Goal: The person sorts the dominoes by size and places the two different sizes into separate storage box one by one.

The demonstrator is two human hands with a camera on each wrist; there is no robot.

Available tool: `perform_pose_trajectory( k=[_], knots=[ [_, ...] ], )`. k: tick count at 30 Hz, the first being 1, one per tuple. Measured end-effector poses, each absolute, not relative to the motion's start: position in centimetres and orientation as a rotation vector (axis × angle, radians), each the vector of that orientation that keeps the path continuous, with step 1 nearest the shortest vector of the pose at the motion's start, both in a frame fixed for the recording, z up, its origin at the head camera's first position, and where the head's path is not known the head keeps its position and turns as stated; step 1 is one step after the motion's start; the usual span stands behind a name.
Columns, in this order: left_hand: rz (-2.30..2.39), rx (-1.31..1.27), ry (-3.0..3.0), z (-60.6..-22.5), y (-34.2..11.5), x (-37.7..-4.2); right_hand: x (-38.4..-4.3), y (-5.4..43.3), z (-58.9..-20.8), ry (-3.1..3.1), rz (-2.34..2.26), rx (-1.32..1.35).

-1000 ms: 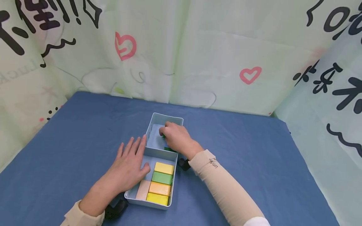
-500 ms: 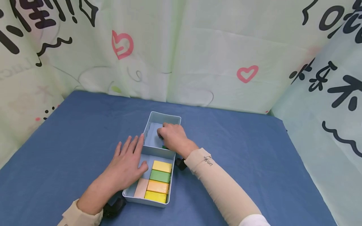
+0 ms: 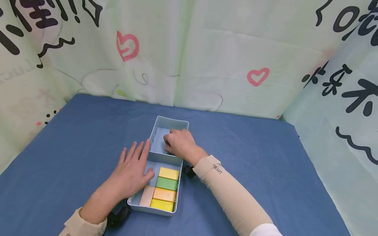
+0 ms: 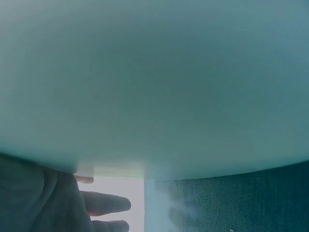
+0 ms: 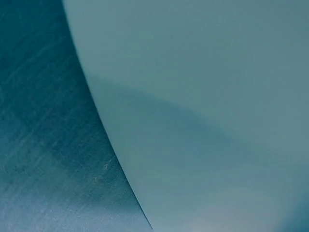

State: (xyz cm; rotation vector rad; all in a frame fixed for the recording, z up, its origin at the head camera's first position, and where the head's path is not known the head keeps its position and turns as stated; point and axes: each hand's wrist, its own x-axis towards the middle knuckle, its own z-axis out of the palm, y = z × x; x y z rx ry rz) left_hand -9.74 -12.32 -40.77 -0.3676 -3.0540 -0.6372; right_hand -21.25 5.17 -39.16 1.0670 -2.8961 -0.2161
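A light blue box (image 3: pixel 168 214) has a near and a far part, with a wall between them. In the near part lie blocks: yellow (image 3: pixel 169 173), green (image 3: pixel 166 183), orange (image 3: pixel 164 194), bright yellow (image 3: pixel 162 205) and, upright at their left, pale pink (image 3: pixel 146 196). My left hand (image 3: pixel 131 175) rests along the box's left edge, fingers straight and thumb over the near part. My right hand (image 3: pixel 181 142) reaches into the far part with curled fingers on a dark green block (image 3: pixel 170 153), mostly hidden beneath them. The blurred box wall (image 4: pixel 169 96) fills much of the left wrist view.
Blue cloth (image 3: pixel 242 157) covers the table around the box. Behind it hangs a pale curtain (image 3: pixel 206 65) with printed hearts and lettering. A dark wrist device (image 3: pixel 118 216) sits by the left wrist, another (image 3: pixel 189 171) by the right.
My right hand has come slightly nearer within the far part, and the green under its fingers shows less. My left hand keeps its place on the box. The whole view has shifted slightly.
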Motion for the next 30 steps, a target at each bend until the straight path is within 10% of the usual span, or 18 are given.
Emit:
perform_pose_trajectory(
  k=[30],
  knots=[
    [-0.639, -0.364, -3.065, -40.65, -12.42, -9.68, -21.62, 5.86, -39.30, -2.785, -0.076, 1.302]
  ],
)
